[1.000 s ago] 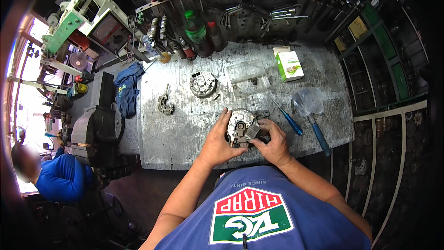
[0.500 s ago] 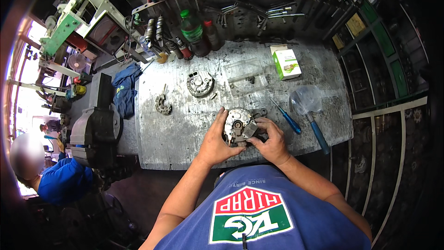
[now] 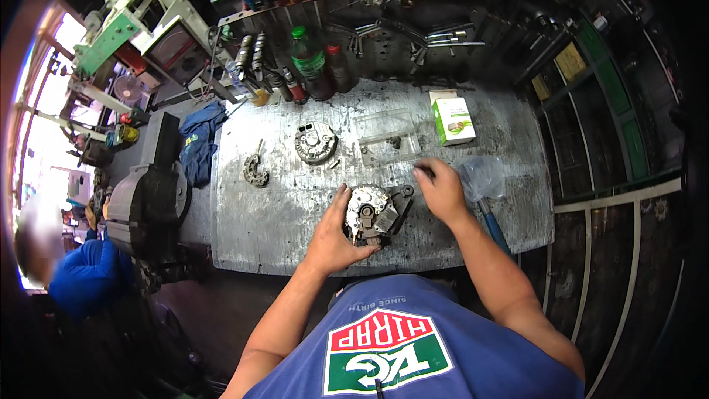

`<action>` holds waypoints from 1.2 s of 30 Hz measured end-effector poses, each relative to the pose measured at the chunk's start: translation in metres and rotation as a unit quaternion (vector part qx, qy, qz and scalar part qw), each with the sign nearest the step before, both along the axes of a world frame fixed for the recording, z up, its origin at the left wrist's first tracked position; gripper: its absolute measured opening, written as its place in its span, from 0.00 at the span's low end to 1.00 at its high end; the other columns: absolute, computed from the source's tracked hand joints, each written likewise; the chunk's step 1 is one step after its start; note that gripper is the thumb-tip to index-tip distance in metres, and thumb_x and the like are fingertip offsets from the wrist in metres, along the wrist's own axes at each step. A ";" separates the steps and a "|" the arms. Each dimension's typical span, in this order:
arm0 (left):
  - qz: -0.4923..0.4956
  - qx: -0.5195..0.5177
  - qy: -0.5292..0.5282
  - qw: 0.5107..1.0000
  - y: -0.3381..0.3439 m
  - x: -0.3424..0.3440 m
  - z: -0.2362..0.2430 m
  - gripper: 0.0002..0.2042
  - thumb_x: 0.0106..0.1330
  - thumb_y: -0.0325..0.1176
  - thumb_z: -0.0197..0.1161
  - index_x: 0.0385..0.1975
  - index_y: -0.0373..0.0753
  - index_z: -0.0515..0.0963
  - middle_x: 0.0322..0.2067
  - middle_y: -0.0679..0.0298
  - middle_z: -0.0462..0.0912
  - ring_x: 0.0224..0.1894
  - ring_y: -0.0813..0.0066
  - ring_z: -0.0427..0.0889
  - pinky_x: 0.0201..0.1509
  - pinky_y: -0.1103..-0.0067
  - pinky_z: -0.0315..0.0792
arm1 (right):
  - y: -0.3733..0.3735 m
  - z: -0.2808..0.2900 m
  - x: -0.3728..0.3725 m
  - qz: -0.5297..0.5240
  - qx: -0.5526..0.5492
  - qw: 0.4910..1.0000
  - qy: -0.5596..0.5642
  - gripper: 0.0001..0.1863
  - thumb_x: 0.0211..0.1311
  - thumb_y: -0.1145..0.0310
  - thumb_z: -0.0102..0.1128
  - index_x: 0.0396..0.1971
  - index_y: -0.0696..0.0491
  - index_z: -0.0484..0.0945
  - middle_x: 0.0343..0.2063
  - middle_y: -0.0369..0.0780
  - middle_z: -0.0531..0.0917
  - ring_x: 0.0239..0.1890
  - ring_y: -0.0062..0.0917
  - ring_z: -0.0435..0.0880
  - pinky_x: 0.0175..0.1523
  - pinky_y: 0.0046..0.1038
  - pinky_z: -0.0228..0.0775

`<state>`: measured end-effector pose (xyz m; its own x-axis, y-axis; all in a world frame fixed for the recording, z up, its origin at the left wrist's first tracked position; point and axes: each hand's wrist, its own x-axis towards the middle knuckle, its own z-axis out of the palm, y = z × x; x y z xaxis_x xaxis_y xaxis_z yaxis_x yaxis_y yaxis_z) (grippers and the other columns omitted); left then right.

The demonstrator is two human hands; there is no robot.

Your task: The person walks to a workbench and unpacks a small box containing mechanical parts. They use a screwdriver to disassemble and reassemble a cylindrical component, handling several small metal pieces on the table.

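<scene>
An alternator [image 3: 365,207] rests near the bench's front edge, its round metal end with a finned regulator part facing up. My left hand [image 3: 331,230] grips it from the left, thumb along the near side and fingers up the far side. Off to the right of the alternator, my right hand [image 3: 443,191] is raised over the bench with its fingers curled together. Something dark shows at those fingertips, too small to name. The blue screwdriver seen earlier there is hidden from view. A clear plastic tray [image 3: 369,127] with small dark parts lies just beyond.
A round alternator cover [image 3: 316,142] and a curved rectifier piece [image 3: 255,171] lie at left. Farther back stand a white and green box [image 3: 453,120] and bottles [image 3: 309,63]. A blue-handled tool [image 3: 496,230] lies at right. A co-worker in blue [image 3: 85,270] is far left.
My right hand has left the alternator and moved right and away from me, over where the screwdriver lay. My left hand keeps its hold. The whole view has shifted slightly.
</scene>
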<state>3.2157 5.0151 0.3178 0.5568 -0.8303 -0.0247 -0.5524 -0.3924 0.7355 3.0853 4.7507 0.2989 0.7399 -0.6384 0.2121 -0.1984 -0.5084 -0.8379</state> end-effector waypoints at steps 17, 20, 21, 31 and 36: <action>0.058 -0.012 -0.041 0.997 -0.002 -0.032 0.012 0.64 0.44 0.48 0.93 0.84 0.44 0.61 0.85 0.45 0.55 0.83 0.40 0.65 0.83 0.56 0.69 | -0.034 -0.065 0.161 0.260 -0.261 0.881 0.296 0.14 0.67 0.76 0.58 0.44 0.58 0.92 0.47 0.57 0.92 0.49 0.55 0.93 0.54 0.52 0.87; 0.071 -0.025 -0.035 0.997 -0.005 -0.034 0.013 0.58 0.45 0.45 0.93 0.81 0.46 0.68 0.83 0.47 0.61 0.80 0.41 0.70 0.81 0.57 0.73 | -0.038 -0.050 0.152 0.228 -0.244 0.911 0.242 0.14 0.69 0.75 0.60 0.47 0.57 0.92 0.49 0.57 0.91 0.51 0.55 0.92 0.56 0.51 0.86; 0.071 -0.028 -0.032 0.997 -0.006 -0.034 0.013 0.58 0.45 0.45 0.93 0.81 0.46 0.68 0.83 0.47 0.61 0.80 0.41 0.70 0.81 0.56 0.73 | -0.037 -0.042 0.146 0.204 -0.236 0.920 0.236 0.13 0.69 0.75 0.61 0.48 0.57 0.91 0.50 0.57 0.91 0.51 0.55 0.92 0.56 0.51 0.86; 0.080 -0.024 -0.011 0.996 -0.006 -0.035 0.010 0.58 0.46 0.43 0.93 0.81 0.44 0.68 0.82 0.46 0.62 0.80 0.41 0.70 0.80 0.57 0.74 | 0.036 0.056 -0.015 0.187 0.042 0.981 0.014 0.12 0.68 0.73 0.76 0.49 0.59 0.91 0.44 0.48 0.94 0.45 0.35 0.95 0.53 0.34 0.86; 0.088 -0.038 -0.011 0.995 -0.007 -0.039 0.006 0.59 0.46 0.43 0.92 0.82 0.39 0.66 0.82 0.45 0.61 0.80 0.40 0.69 0.80 0.56 0.73 | 0.070 0.054 -0.029 0.220 -0.039 0.973 -0.059 0.09 0.64 0.77 0.76 0.43 0.58 0.90 0.39 0.45 0.90 0.40 0.40 0.92 0.46 0.37 0.85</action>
<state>3.1769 5.0077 0.3239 0.6935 -0.7189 0.0478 -0.4959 -0.4282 0.7555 3.0566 4.8208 0.3527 0.9055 -0.2444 0.3468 0.1477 -0.5847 -0.7977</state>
